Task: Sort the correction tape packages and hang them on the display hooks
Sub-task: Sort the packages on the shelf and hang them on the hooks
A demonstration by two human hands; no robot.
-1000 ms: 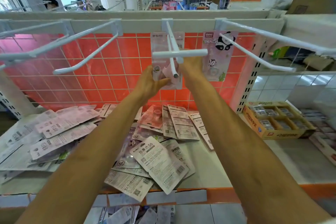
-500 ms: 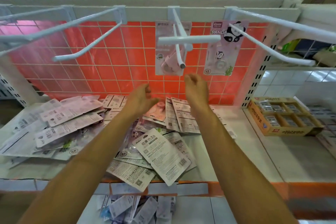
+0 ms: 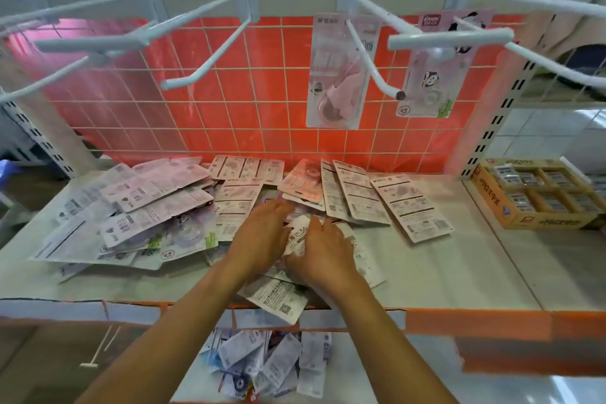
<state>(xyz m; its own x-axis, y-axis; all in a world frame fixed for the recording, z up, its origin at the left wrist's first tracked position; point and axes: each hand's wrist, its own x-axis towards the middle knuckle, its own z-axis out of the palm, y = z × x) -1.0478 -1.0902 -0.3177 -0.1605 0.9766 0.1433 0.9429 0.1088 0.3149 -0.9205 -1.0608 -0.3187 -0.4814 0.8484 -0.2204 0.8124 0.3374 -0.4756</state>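
Packages of correction tape (image 3: 157, 206) lie scattered in a loose, overlapping pile on the white shelf (image 3: 459, 272), most of them back side up. Both hands are down in the middle of the pile, close together. The left hand (image 3: 262, 233) lies over the packages with its fingers stretched forward. The right hand (image 3: 323, 252) rests on a white package (image 3: 299, 233) printed with "36"; I cannot tell whether its fingers grip it. Above, a pink package (image 3: 337, 75) hangs at the back of a white hook (image 3: 367, 59) against the red grid panel (image 3: 229, 91), and a panda package (image 3: 436, 75) hangs just beside it to the right. A cardboard box (image 3: 537, 206) sits at the right end of the shelf.
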